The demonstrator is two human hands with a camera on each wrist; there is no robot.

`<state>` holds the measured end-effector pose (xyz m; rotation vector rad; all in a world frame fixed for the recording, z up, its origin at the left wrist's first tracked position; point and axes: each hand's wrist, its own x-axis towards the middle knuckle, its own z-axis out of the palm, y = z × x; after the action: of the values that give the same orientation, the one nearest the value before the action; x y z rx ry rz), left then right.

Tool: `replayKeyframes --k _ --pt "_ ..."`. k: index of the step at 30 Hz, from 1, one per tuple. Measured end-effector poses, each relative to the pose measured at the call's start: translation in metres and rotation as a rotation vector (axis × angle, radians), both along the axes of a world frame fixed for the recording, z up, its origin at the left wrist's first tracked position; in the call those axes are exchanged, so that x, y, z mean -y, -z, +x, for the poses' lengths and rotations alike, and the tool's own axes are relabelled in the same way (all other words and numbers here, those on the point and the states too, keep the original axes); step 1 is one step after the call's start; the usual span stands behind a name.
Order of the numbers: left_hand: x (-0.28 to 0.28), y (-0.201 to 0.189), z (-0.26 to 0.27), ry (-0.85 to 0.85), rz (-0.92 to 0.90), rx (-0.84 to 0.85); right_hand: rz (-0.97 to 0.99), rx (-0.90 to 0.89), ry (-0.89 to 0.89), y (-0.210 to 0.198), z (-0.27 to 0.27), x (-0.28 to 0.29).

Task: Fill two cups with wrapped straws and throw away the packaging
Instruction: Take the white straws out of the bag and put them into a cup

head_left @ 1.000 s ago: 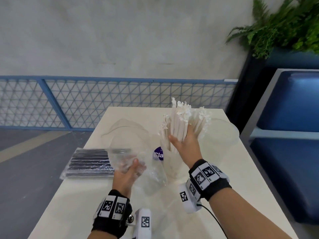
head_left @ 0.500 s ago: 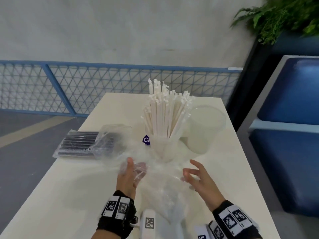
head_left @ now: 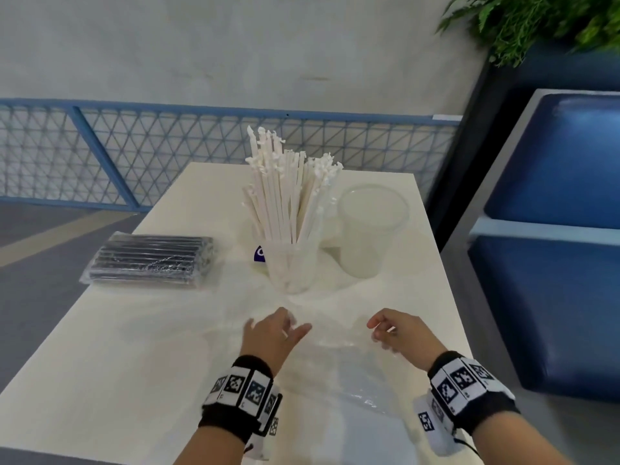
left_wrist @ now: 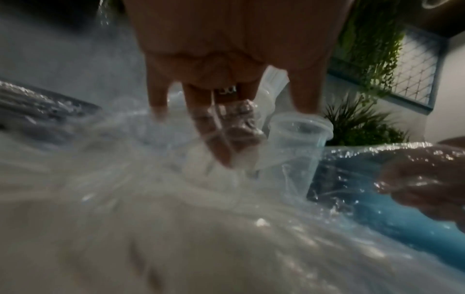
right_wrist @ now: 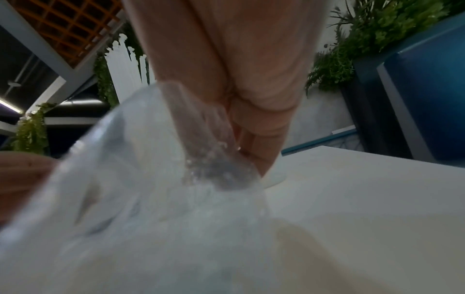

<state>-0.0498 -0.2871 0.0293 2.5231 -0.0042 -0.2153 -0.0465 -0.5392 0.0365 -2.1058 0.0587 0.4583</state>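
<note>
On the table (head_left: 100, 364), the emptied clear wrapper (head_left: 349, 374) is stretched across the near edge, pinched by the right hand (head_left: 399, 333) and pressed by the left hand (head_left: 271, 333) (fingers spread), with both cups well beyond.

Right hand (right_wrist: 226, 83) up close, fingers (right_wrist: 261, 139) pinching crinkly clear plastic wrap (right_wrist: 156, 208), white tabletop (right_wrist: 365, 189) below, white straw tips (right_wrist: 125, 65) behind, green plants (right_wrist: 372, 33), blue seat (right_wrist: 432, 99), other hand's edge (right_wrist: 17, 175) at left

Straws (head_left: 288, 199) in the cup (head_left: 292, 270) — spare cup (head_left: 367, 234) right, sealed pack (head_left: 151, 260) left.
</note>
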Motion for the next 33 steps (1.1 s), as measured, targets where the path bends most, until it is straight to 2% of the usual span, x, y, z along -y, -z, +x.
replayKeyframes --k 2,3,6,7,9,11,15,19,23,25,26,28,30,32,33 --pt "0.007 0.004 -0.001 -0.071 -0.181 -0.05 -0.069 0.035 0.031 0.002 0.002 0.006" --pt "0.008 0.006 -0.001 -0.112 -0.189 -0.022 -0.169 0.115 0.098 0.0 0.001 0.009" --pt "0.008 0.013 -0.001 -0.189 -0.195 -0.013 -0.628 0.579 0.357 -0.005 -0.006 0.008" --pt "0.009 0.016 0.0 -0.195 -0.191 -0.016 -0.687 0.709 0.345 -0.008 -0.012 0.0" --pt "0.015 0.017 0.004 -0.192 -0.186 -0.01 -0.763 0.756 0.142 -0.005 -0.027 -0.023" --pt "0.021 0.018 0.008 -0.178 -0.17 0.0 -0.798 0.459 -0.104 0.017 -0.037 -0.039" --pt "0.03 0.016 0.013 -0.114 0.033 -0.046 -0.887 0.101 -0.23 0.06 -0.038 -0.037" --pt "0.02 0.021 0.02 -0.15 0.086 -0.152 -0.892 -0.079 -0.39 0.059 -0.034 -0.019" --pt "0.006 0.032 0.028 -0.185 0.082 -0.256 -0.804 -0.204 -0.409 0.048 -0.029 -0.011" --pt "0.008 0.028 0.028 -0.19 0.184 -0.261 -0.802 -0.238 -0.414 0.046 -0.024 -0.006" --pt "0.011 0.025 0.028 -0.165 0.308 -0.219 -0.809 -0.251 -0.413 0.047 -0.023 -0.003" --pt "0.021 0.011 0.025 0.014 0.522 -0.082 -0.818 -0.264 -0.407 0.049 -0.021 0.0" --pt "0.04 -0.001 0.019 0.335 0.591 -0.002 -0.83 -0.263 -0.4 0.049 -0.02 0.001" --pt "0.056 0.002 0.014 0.57 0.641 -0.061 -0.822 -0.286 -0.393 0.048 -0.019 -0.001" --pt "0.059 0.01 0.013 0.617 0.653 -0.144 -0.816 -0.295 -0.392 0.048 -0.019 -0.003"
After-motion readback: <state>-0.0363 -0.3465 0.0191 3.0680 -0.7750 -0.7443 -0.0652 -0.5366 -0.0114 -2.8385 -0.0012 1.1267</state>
